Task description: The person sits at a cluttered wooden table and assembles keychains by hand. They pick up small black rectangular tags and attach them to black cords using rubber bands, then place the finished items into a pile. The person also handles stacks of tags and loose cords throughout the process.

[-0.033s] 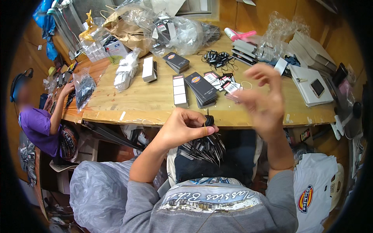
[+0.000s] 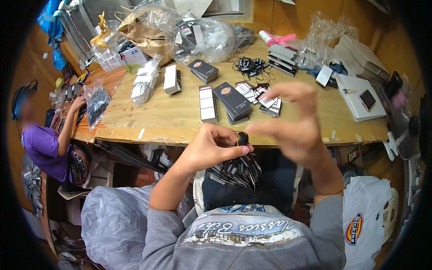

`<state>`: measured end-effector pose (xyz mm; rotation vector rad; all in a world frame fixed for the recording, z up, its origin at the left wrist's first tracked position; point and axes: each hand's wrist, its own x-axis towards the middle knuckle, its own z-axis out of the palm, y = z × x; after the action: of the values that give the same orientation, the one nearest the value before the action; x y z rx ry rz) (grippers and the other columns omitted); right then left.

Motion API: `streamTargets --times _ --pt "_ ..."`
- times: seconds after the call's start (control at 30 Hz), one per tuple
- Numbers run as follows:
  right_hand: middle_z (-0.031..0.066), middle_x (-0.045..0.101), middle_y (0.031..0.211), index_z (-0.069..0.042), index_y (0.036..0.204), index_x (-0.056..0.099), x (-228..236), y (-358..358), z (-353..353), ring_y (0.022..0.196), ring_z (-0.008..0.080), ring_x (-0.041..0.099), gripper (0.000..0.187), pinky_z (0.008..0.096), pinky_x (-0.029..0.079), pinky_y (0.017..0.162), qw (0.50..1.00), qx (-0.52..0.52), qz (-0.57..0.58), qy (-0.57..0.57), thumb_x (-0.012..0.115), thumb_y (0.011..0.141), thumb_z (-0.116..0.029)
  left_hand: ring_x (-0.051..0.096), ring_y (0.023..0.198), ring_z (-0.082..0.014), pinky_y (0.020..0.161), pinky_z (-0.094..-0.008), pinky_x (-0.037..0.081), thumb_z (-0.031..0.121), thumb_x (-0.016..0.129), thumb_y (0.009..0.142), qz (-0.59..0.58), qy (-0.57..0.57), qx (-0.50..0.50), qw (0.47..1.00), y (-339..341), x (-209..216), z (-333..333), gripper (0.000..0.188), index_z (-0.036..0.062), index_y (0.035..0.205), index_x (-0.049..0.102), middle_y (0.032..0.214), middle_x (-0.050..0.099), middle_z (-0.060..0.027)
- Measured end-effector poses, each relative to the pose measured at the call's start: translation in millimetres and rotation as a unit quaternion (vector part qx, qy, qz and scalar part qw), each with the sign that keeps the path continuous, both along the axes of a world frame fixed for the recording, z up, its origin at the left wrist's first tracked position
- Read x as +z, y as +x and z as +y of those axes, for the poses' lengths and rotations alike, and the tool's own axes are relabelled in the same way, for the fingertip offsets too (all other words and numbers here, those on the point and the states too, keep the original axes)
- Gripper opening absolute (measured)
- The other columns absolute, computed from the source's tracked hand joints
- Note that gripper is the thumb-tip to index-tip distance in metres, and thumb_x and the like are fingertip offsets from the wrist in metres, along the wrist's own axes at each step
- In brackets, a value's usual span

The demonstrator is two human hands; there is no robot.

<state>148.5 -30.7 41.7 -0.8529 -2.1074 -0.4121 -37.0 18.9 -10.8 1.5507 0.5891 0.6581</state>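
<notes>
My left hand (image 2: 209, 146) is closed around the gathered black strings of a bundle of hang tags (image 2: 238, 173). A knot of black cord (image 2: 243, 138) pokes up between thumb and fingers, with a thin yellowish band at it. The tags fan out below, over my lap. My right hand (image 2: 297, 128) hovers just right of the cord, blurred, thumb and forefinger spread apart with nothing visible between them. Beyond it on the table lie loose barcoded tags (image 2: 268, 101), partly behind the fingers. Left of these is a stack of black cards (image 2: 231, 103).
White-labelled tags (image 2: 208, 105), another black card stack (image 2: 202, 71) and tangled black strings (image 2: 251, 67) lie on the table (image 2: 166, 119). Plastic bags (image 2: 216, 40) crowd the back. A phone (image 2: 367, 101) rests on white boxes at right. A person in purple (image 2: 47, 148) works at far left.
My right hand has come down and slightly left, its thumb now close to the cord in my left hand. The left hand and the tag bundle have hardly moved.
</notes>
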Motion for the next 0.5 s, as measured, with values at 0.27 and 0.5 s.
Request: streamTargets --times 0.27,0.5 --pt "0.0025 0.044 0.096 -0.011 0.070 0.057 -6 -13 6 0.092 0.0196 0.037 0.012 0.0347 0.028 0.074 0.985 0.075 -0.138 -0.077 0.056 0.059 -0.017 0.053 0.064 -0.0055 0.057 -0.0186 0.044 0.002 0.061 0.065 0.081 0.085 -0.037 0.992 3 18 -5 0.008 -0.0032 0.071 0.059 0.068 0.060 -0.0047" --pt "0.0037 0.041 0.084 -0.009 0.071 0.052 -3 13 -1 0.088 0.0199 0.037 0.010 0.0351 0.026 0.073 0.961 0.102 -0.176 -0.185 0.055 0.062 -0.013 0.052 0.063 -0.0050 0.056 -0.0173 0.042 0.003 0.065 0.065 0.022 -0.020 -0.045 0.999 -13 18 4 0.015 -0.0043 0.076 0.059 0.069 0.059 -0.0037"
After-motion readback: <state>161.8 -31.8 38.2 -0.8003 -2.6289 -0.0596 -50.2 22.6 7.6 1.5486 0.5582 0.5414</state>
